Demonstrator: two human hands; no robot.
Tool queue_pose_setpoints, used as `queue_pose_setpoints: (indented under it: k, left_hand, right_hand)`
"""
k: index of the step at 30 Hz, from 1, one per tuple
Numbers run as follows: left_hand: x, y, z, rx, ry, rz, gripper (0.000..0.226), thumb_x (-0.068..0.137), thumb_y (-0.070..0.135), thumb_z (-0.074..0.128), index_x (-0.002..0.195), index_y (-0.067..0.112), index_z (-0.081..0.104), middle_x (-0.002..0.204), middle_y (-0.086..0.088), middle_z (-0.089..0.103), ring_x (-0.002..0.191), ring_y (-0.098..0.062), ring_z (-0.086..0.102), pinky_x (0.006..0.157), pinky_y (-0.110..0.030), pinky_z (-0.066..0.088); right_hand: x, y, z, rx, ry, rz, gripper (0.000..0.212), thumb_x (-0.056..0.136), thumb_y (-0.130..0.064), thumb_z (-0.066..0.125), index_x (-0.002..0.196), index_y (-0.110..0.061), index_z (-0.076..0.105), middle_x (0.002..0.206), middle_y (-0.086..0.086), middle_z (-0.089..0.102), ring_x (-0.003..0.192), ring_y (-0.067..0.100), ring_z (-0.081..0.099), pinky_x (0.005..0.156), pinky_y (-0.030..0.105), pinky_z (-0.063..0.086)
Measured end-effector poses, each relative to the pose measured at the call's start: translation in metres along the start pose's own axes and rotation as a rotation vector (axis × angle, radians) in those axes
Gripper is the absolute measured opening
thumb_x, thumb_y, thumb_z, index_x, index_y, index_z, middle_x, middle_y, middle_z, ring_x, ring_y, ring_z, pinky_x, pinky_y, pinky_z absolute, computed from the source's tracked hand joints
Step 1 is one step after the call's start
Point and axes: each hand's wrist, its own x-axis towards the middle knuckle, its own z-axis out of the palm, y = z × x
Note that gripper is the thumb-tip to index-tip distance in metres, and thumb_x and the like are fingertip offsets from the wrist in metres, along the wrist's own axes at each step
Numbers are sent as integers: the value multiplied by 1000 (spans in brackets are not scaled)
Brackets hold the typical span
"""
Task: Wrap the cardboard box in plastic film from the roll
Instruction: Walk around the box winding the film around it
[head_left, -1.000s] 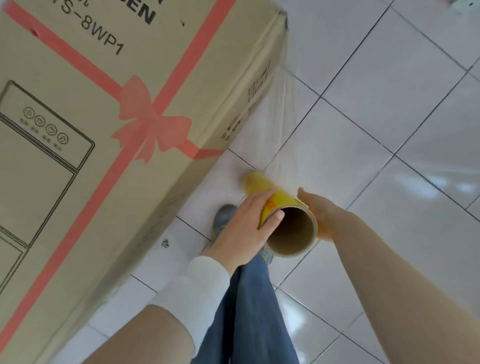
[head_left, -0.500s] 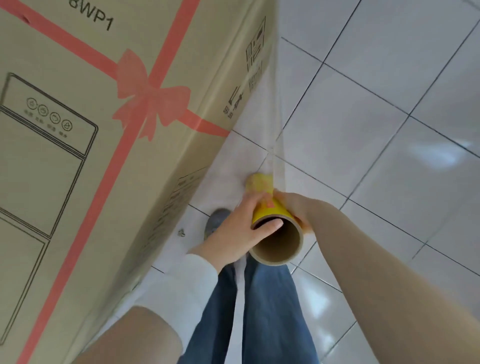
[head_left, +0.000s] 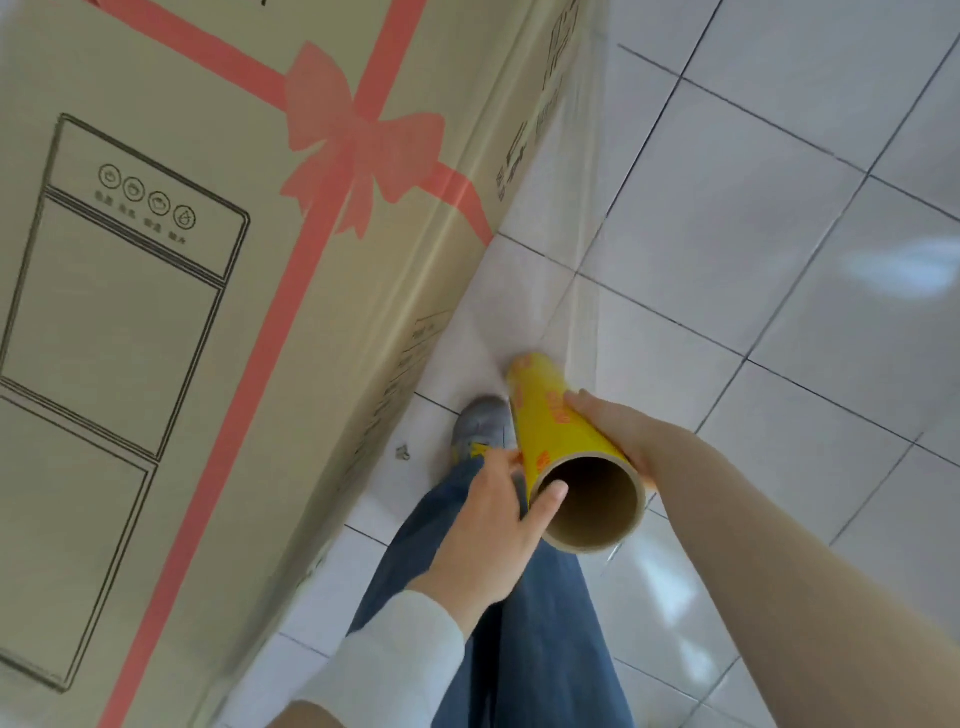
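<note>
Item: tall tan cardboard box with printed pink ribbon and bow (head_left: 208, 312), standing on white tiled floor (head_left: 779, 208). Item: yellow roll of plastic film on a brown cardboard core (head_left: 550, 415), held beside the box's lower corner. Left hand (head_left: 498, 530) grips the near end, thumb on the core rim; right hand (head_left: 618, 431) curls over the far side. Clear film sheet (head_left: 582, 291) runs from roll to the box's side edge. Status: wrapping judged under way; coverage of the bow face cannot be told; further turns and cutting likely remain.

Your single head-worn camera looked steeply down, close above the roll (head_left: 558, 415), with the cardboard box (head_left: 156, 364) filling its left and the tiled floor (head_left: 779, 234) its right; the edges seemed lens-bent.
</note>
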Motion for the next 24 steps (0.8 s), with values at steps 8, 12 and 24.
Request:
queue_pose_setpoints:
  k: [8, 12, 24]
  left_hand:
    - [21, 4, -9, 156, -184, 123, 67, 91, 49, 44, 148, 29, 16, 151, 7, 27, 137, -9, 28, 110, -23, 24]
    - [-6, -17, -3, -2, -1, 88, 53, 94, 39, 40, 144, 27, 26, 132, 18, 40, 123, 1, 37, 92, -2, 28]
    - [-36, -67, -27, -13, -139, -121, 95, 74, 60, 55, 149, 30, 6, 157, 10, 15, 144, -12, 16, 114, -33, 23]
  right_hand:
    - [3, 7, 1, 37, 25, 13, 60, 97, -54, 36, 135, -8, 45, 111, 16, 60, 92, 28, 60, 86, 39, 49]
    - [1, 44, -3, 352, 50, -18, 66, 94, -42, 53, 149, -24, 22, 129, 18, 50, 95, 34, 57, 69, 43, 52]
    - [28, 71, 74, 12, 90, 71, 84, 77, -77, 41, 146, -32, 24, 144, 12, 43, 124, 38, 49, 98, 51, 45]
